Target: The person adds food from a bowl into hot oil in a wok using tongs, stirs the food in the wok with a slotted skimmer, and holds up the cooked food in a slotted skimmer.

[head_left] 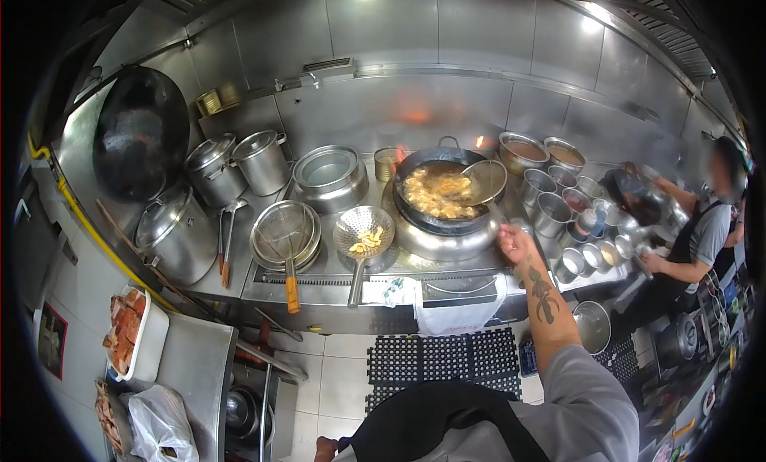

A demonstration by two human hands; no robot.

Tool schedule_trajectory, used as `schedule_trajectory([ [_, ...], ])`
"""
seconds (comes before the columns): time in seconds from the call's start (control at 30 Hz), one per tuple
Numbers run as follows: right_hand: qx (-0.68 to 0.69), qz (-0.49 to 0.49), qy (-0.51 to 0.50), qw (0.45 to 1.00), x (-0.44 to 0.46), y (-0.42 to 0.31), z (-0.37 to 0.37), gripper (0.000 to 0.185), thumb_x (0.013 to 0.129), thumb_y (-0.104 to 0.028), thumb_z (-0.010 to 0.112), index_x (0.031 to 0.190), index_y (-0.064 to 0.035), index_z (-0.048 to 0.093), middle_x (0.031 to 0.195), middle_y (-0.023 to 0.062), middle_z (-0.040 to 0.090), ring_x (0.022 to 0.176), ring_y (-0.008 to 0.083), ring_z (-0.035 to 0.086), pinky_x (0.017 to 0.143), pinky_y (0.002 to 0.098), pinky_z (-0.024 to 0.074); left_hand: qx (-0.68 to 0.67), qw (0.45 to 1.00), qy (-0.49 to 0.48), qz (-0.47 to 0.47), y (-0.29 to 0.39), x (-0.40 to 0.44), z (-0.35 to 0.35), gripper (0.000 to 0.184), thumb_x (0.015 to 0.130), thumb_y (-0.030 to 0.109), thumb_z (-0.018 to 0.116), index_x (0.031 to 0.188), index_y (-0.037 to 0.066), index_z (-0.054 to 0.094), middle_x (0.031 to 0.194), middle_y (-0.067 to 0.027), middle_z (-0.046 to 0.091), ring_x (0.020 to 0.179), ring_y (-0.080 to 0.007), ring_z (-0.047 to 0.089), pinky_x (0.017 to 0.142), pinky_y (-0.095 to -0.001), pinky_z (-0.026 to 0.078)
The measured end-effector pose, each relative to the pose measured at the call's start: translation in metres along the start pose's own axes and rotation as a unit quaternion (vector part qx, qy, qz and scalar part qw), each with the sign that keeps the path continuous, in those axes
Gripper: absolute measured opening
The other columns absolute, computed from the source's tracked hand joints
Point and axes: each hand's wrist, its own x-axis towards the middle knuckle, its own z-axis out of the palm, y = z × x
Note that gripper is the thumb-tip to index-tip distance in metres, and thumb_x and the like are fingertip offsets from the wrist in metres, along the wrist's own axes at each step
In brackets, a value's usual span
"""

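Note:
My right hand [517, 243] is closed around the handle of a round metal skimmer [486, 181]. The skimmer's head rests over the right side of a dark wok [432, 154] on the burner. Golden-brown pieces of food [439, 192] bubble in oil inside the wok. At the lower edge of the view, a small part of my left hand [325, 448] shows beside my apron; its fingers are mostly hidden. Left of the wok, a perforated ladle [349, 231] holds a few pale yellow pieces [368, 242].
A mesh strainer [281, 232] with a wooden handle lies farther left, near several lidded pots [262, 159]. Metal containers [551, 214] stand to the right. Another person [702, 234] works at the far right. A white cloth [459, 306] hangs over the counter's front edge.

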Motion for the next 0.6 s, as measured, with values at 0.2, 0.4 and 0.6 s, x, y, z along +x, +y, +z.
schedule_trajectory([
  [0.2,-0.016,-0.018,0.006,1.000,-0.020,-0.004,0.005,0.010,0.093,-0.014,0.045,0.097,-0.0050,0.049,0.069,0.0033,0.052,0.043,0.0059,0.036,0.033,0.0175,0.0255,0.001,1.000,-0.014,0.006,0.005,0.012,0.002,0.015,0.069,0.007,0.064,0.074,-0.007,0.059,0.068,-0.0188,0.063,0.061,-0.0290,0.063,0.053,-0.0419,0.047],
  [0.4,0.024,-0.031,-0.022,0.999,-0.047,-0.002,0.009,0.016,0.093,-0.017,0.046,0.105,-0.0061,0.049,0.071,0.0035,0.052,0.045,0.0073,0.037,0.034,0.0194,0.0284,-0.003,1.000,-0.026,0.005,0.004,0.029,0.009,0.015,0.069,0.007,0.064,0.074,-0.007,0.059,0.069,-0.0190,0.064,0.062,-0.0293,0.063,0.054,-0.0417,0.048],
  [0.6,0.049,-0.027,-0.063,0.996,-0.056,0.036,-0.004,0.018,0.093,-0.018,0.047,0.107,-0.0070,0.052,0.074,0.0039,0.053,0.046,0.0081,0.038,0.036,0.0200,0.0297,-0.013,0.999,-0.038,-0.003,-0.008,0.045,0.023,0.016,0.069,0.007,0.064,0.074,-0.007,0.059,0.070,-0.0192,0.064,0.063,-0.0296,0.064,0.055,-0.0415,0.048],
])
